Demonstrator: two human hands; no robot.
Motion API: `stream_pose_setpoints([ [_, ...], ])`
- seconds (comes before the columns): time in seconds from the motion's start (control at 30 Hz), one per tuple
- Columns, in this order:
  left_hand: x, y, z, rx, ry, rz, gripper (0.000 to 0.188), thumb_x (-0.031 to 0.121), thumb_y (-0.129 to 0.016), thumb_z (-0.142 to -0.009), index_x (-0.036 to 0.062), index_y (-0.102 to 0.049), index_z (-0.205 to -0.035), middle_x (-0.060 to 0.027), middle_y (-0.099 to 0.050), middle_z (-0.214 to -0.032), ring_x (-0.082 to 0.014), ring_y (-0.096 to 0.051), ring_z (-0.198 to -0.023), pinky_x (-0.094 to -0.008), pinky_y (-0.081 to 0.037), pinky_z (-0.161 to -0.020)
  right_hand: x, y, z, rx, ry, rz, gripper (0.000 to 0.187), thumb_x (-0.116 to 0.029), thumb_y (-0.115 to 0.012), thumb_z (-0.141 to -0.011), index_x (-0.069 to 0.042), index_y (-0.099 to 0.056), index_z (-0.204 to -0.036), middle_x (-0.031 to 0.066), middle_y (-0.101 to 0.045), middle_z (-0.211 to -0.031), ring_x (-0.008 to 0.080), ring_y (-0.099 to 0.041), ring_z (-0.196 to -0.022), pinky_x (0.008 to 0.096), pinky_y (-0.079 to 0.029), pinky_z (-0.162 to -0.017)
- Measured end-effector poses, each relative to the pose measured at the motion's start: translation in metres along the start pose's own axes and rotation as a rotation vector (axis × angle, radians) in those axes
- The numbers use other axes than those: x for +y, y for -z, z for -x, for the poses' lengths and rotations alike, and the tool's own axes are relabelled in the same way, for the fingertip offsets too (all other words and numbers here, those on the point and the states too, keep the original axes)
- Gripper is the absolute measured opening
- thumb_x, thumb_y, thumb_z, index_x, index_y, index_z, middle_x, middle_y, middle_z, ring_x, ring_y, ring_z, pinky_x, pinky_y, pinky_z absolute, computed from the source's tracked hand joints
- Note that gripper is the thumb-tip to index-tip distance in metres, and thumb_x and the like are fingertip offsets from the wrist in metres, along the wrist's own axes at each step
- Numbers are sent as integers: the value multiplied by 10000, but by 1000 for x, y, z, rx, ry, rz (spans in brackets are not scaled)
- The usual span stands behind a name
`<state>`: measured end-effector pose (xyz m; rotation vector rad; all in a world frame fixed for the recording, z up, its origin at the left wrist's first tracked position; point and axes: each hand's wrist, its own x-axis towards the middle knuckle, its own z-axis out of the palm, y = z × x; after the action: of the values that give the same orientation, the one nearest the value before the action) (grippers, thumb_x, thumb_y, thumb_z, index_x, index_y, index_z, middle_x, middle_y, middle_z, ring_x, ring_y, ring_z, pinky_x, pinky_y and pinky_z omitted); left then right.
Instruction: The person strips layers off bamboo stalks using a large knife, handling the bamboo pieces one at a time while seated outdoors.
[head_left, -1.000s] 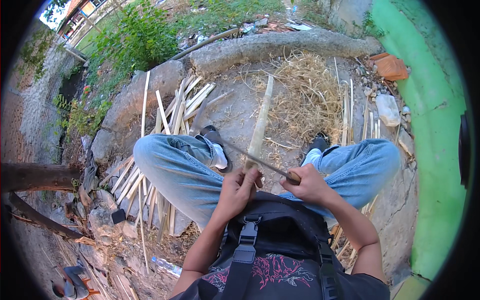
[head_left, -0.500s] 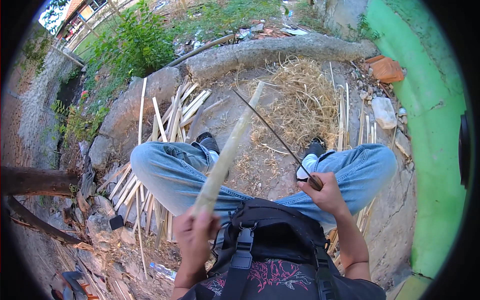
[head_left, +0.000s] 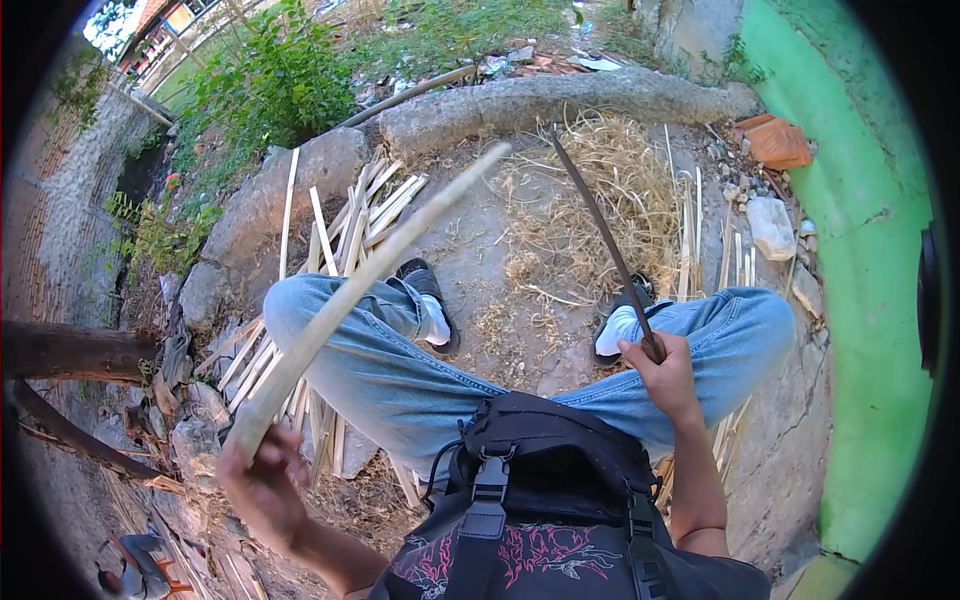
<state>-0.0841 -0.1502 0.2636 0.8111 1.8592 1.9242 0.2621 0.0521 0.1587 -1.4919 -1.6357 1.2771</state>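
My left hand (head_left: 268, 490) is closed around the near end of a long, pale bamboo strip (head_left: 340, 310). The strip slants up and to the right over my left knee, its far end above the ground ahead. My right hand (head_left: 665, 375) grips the handle of a long, thin, dark-bladed knife (head_left: 605, 235) beside my right knee. Its blade points away and slightly left, over a heap of curly shavings (head_left: 600, 200). Knife and bamboo are apart. My legs in jeans (head_left: 360, 370) are spread wide, with a black bag (head_left: 550, 445) at my waist.
Split bamboo strips (head_left: 385, 215) lie piled ahead on the left, with more beside my left leg. A stone curb (head_left: 560, 100) crosses ahead. A green wall (head_left: 850, 250) bounds the right, near an orange bag (head_left: 775, 143). A dark log (head_left: 75, 357) juts in at left.
My left hand has swung left and outward, tilting the bamboo strip over my left leg. The knife has turned more upright, its tip moving right, away from the bamboo.
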Motion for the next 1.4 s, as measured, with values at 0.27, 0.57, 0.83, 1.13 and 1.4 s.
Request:
stream_pose_setpoints([
  [0.27, -98, -169, -51, -475, 256, -151, 425, 314, -440, -964, -9, -615, -751, -23, -516, -551, -95, -495, -477, -224, -392, -471, 4, -4, -6, -18, 66, 67, 389, -155, -693, -816, -5, -442, -561, -34, -328, -481, 48, -265, -487, 298, -204, -433],
  [0.57, -141, -200, -36, -582, 264, 46, 378, 320, -452, -983, 2, -528, -792, -33, -533, -615, -76, -481, -482, -248, -394, -454, -9, -10, -34, -56, 115, 255, 365, -238, -687, -807, 32, -536, -612, 92, -447, -456, 123, -346, -432, 340, -289, -436],
  [0.83, -169, -196, -35, -620, 132, -26, 394, 349, -464, -977, -3, -528, -815, -31, -558, -666, -81, -503, -529, -233, -394, -484, -15, -27, -49, -144, 124, 347, 416, -273, -689, -803, 40, -505, -601, 122, -419, -462, 162, -316, -441, 353, -300, -443],
  [1.13, -199, -178, -23, -489, 200, 35, 408, 389, -454, -975, 67, -463, -723, 42, -414, -585, -39, -380, -502, -212, -289, -441, -12, -69, -75, -468, 285, 488, 341, -311, -650, -781, -9, -582, -638, 175, -551, -571, 349, -528, -515, 401, -428, -526],
  [1.4, -203, -176, -21, -470, 154, 20, 424, 373, -470, -973, 47, -458, -703, 41, -410, -580, -48, -355, -519, -232, -289, -460, -3, -101, -94, -467, 377, 443, 238, -234, -623, -734, -17, -597, -639, 175, -582, -597, 350, -573, -556, 408, -453, -541],
])
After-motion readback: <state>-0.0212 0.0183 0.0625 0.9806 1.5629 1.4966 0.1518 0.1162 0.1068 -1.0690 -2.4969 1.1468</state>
